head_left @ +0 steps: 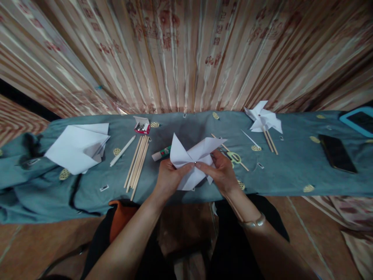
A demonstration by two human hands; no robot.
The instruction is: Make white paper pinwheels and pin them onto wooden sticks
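Observation:
A white folded paper pinwheel is held over the near edge of the blue-covered table. My left hand grips its lower left side, thumb pressed at the centre. My right hand pinches the centre and right side, where a small pin head shows. Both hands are closed on the paper. A wooden stick and green-handled scissors lie just behind my right hand.
A stack of white paper sheets lies at the left. Several wooden sticks, a white pen, a glue stick and a small pin box sit left of centre. A finished pinwheel, a black phone and a blue-cased tablet are at the right. Curtains hang behind.

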